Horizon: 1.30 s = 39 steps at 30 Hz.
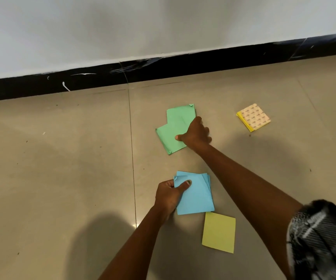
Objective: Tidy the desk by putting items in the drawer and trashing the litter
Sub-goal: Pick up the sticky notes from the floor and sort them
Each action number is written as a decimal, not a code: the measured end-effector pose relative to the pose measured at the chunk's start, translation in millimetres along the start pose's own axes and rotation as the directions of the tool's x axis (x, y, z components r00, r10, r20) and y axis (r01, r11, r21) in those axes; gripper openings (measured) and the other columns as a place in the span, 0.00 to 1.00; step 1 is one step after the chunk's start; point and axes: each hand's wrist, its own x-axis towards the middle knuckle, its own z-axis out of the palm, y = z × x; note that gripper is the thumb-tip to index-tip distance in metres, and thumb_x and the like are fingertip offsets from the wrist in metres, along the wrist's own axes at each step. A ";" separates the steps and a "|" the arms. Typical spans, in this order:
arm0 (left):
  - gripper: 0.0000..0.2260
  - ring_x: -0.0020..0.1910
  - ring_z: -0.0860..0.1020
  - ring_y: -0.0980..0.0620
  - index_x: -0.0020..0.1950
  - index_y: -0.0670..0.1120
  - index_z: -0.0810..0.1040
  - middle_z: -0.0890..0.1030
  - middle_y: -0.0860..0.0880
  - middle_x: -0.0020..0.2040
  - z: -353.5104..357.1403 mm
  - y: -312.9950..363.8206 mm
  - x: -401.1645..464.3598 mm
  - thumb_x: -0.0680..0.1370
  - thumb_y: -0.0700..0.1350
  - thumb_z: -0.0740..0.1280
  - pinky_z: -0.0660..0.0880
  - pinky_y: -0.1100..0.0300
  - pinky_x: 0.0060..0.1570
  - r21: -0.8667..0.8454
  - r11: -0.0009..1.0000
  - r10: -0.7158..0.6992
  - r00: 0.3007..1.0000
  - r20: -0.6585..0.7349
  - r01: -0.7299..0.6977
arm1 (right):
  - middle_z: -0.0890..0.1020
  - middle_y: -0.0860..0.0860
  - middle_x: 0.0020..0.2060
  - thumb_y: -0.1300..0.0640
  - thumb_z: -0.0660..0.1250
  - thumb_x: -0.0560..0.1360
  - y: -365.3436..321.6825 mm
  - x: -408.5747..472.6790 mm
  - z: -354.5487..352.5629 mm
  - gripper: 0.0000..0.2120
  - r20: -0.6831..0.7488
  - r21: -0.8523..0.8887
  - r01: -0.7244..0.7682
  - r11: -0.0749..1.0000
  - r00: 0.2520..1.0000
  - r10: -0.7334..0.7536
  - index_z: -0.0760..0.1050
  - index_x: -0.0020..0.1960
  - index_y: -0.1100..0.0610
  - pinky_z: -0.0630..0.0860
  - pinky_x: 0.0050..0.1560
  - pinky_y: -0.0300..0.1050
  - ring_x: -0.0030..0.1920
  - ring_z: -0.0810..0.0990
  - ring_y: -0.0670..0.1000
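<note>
Your left hand pinches the blue notes, thumb on top and fingers curled under their left edge, so that bundle is held. Your right hand reaches out ahead of it and grips the right side of the green notes, thumb pressed on top, fingers curled over the edge. The green ones are fanned, two or more sheets offset, lying flat on the floor. Square them under your thumb before lifting, otherwise a loose sheet likely slides out. Slip your fingers fully beneath the lower edge, then lift and lay them onto the blue bundle in your left hand. A yellow note lies just below your left hand's bundle, and a yellow pad sits face down, well off to the right of your right hand. Take those next, probably. No desk, drawer or bin is in view, so can't tell where these go
</note>
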 end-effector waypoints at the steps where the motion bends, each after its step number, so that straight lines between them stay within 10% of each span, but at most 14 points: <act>1: 0.09 0.41 0.82 0.50 0.49 0.43 0.80 0.84 0.43 0.49 0.1 0.4 0.3 0.73 0.47 0.72 0.79 0.60 0.40 -0.004 1.000 -0.002 1.000 0.001 0.002 | 0.74 0.55 0.62 0.52 0.76 0.67 3.2 -0.5 0.5 0.31 -0.023 0.016 0.026 1.000 0.999 -0.026 0.65 0.63 0.59 0.69 0.60 0.57 0.63 0.71 0.60; 7: 0.05 0.33 0.81 0.55 0.41 0.45 0.80 0.83 0.46 0.41 -0.5 4.4 1.2 0.73 0.44 0.73 0.76 0.66 0.30 -0.029 0.999 -0.024 1.000 -0.005 0.024 | 0.82 0.58 0.49 0.61 0.71 0.71 30.0 -27.9 -37.6 0.10 0.022 0.614 0.061 0.787 0.995 -0.094 0.77 0.52 0.61 0.79 0.52 0.56 0.49 0.82 0.58; 12: 0.11 0.27 0.78 0.55 0.35 0.44 0.76 0.80 0.47 0.34 3.3 8.4 1.8 0.74 0.46 0.71 0.72 0.68 0.25 -0.003 0.997 -0.071 0.991 -0.113 0.071 | 0.83 0.53 0.43 0.62 0.70 0.73 80.5 -94.8 -79.6 0.10 0.325 0.633 -0.028 0.774 0.917 -0.233 0.77 0.54 0.61 0.78 0.34 0.39 0.39 0.83 0.46; 18: 0.28 0.47 0.81 0.43 0.47 0.44 0.80 0.83 0.43 0.47 7.3 14.9 0.8 0.73 0.68 0.57 0.78 0.51 0.49 -0.221 0.969 -0.134 0.984 -0.115 0.106 | 0.81 0.53 0.45 0.58 0.73 0.70 118.5 -119.8 -36.0 0.13 0.442 0.299 -0.137 0.944 0.897 -0.010 0.75 0.51 0.57 0.79 0.38 0.45 0.43 0.81 0.51; 21: 0.17 0.41 0.82 0.46 0.43 0.42 0.81 0.84 0.43 0.44 7.4 12.1 -1.3 0.73 0.58 0.69 0.80 0.57 0.41 -0.140 0.987 -0.092 0.992 -0.090 0.079 | 0.79 0.50 0.46 0.52 0.73 0.70 111.2 -114.5 -31.2 0.16 0.433 0.122 -0.026 0.992 0.901 -0.029 0.75 0.54 0.57 0.75 0.36 0.40 0.45 0.79 0.50; 24: 0.09 0.41 0.84 0.47 0.45 0.40 0.82 0.84 0.41 0.47 6.0 6.0 -0.3 0.70 0.43 0.76 0.81 0.55 0.42 -0.130 0.990 -0.070 0.995 -0.064 0.061 | 0.73 0.49 0.33 0.43 0.70 0.70 99.6 -84.0 -47.6 0.17 0.488 -0.148 0.148 0.978 0.871 -0.058 0.71 0.36 0.55 0.65 0.32 0.40 0.37 0.73 0.51; 26: 0.09 0.36 0.84 0.53 0.47 0.40 0.82 0.84 0.44 0.44 5.7 5.4 -0.9 0.69 0.41 0.76 0.81 0.60 0.35 -0.123 0.992 -0.048 0.997 -0.060 0.040 | 0.74 0.55 0.32 0.43 0.70 0.71 95.8 -50.3 -64.3 0.20 0.341 -0.182 0.165 0.969 0.935 -0.096 0.68 0.33 0.56 0.66 0.35 0.42 0.39 0.74 0.55; 30: 0.07 0.34 0.83 0.55 0.46 0.42 0.82 0.84 0.45 0.45 7.6 3.9 0.8 0.69 0.41 0.76 0.80 0.62 0.33 -0.127 0.992 -0.030 0.998 -0.060 0.023 | 0.69 0.63 0.62 0.50 0.66 0.74 104.4 17.2 -105.1 0.23 -0.294 -0.369 0.061 0.928 0.939 -0.178 0.69 0.62 0.64 0.69 0.57 0.56 0.62 0.67 0.63; 39: 0.09 0.35 0.84 0.54 0.47 0.41 0.82 0.84 0.48 0.41 6.7 4.7 0.1 0.69 0.41 0.75 0.81 0.62 0.34 -0.132 0.991 -0.019 0.998 -0.053 0.012 | 0.75 0.67 0.57 0.67 0.54 0.79 110.4 43.6 -115.4 0.13 -0.144 -0.713 0.098 0.694 0.948 -0.282 0.67 0.62 0.70 0.73 0.55 0.56 0.57 0.75 0.66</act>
